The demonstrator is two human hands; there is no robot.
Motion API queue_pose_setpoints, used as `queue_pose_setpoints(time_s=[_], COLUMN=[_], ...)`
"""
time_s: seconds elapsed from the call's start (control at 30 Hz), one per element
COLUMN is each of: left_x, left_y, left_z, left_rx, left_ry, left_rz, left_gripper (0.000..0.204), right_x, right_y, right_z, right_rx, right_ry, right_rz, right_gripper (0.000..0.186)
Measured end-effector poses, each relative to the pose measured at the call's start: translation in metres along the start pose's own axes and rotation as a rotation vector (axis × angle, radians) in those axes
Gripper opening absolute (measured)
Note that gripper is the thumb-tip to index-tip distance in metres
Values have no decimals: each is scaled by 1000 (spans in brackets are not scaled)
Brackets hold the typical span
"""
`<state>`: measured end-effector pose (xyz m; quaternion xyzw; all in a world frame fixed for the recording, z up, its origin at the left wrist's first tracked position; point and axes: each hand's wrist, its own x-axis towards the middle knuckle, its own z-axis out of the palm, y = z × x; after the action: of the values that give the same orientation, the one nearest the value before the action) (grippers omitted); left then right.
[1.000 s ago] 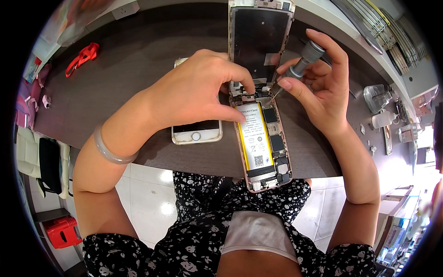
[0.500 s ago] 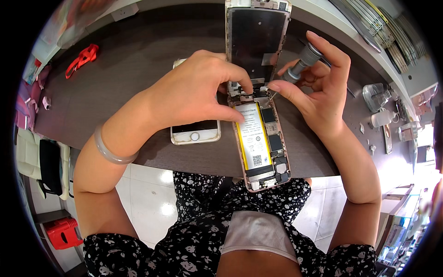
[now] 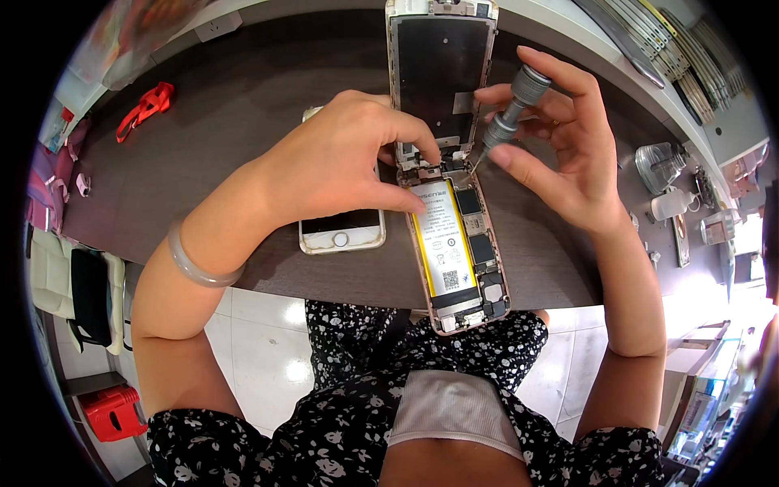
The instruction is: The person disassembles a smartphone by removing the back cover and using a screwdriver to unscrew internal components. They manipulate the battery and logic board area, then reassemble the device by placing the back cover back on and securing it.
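An opened smartphone lies near the table's front edge, its body (image 3: 496, 288) holding a white battery with yellow edges (image 3: 445, 235). Its dark screen panel (image 3: 438, 73) stands raised at the far end. My left hand (image 3: 345, 166) grips the phone's far left part, thumb on the battery's edge and index finger by the joint between body and screen. In my right hand (image 3: 580, 174) is a grey screwdriver (image 3: 513, 107), tilted, its tip down at the body's upper right corner. What the tip touches is too small to tell. A white-fronted phone (image 3: 329, 241) lies partly under my left hand.
A red strap (image 3: 146, 109) lies at the far left of the dark table (image 3: 243, 105). On the right stand a glass jar (image 3: 659, 166), a white bottle (image 3: 672, 204) and small parts. Several phone frames (image 3: 690, 73) are stacked at the upper right.
My right hand and the screwdriver have shifted slightly left, and more of the driver shows. The screen panel has swung a little left. My left hand has barely moved.
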<state>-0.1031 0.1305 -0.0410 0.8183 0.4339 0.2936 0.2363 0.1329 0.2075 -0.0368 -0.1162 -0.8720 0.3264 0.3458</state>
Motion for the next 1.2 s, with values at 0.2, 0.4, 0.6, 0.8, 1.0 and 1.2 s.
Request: queue_pose_setpoints(time_s=[0.2,0.4,0.6,0.8,1.0,1.2], left_x=[2,1,0,1,0,1], left_y=[0,0,0,0,0,1], left_z=[0,0,0,0,0,-1], left_rx=[7,-3,0,10,16,19], left_ry=[-10,-1,-3,-6,-1,-14], left_rz=[-1,5,2,-5,-5,-13], left_gripper=[36,36,36,36,36,36], right_x=[2,3,3,4,3,3], right_y=[7,8,5,7,11,11], right_z=[0,0,2,8,10,12], right_rx=[-2,-33,40,57,49,70], right_ry=[93,78,78,108,100,94], right_rz=[-146,-151,-44,-89,-126,-128], right_gripper=[60,59,60,61,62,69])
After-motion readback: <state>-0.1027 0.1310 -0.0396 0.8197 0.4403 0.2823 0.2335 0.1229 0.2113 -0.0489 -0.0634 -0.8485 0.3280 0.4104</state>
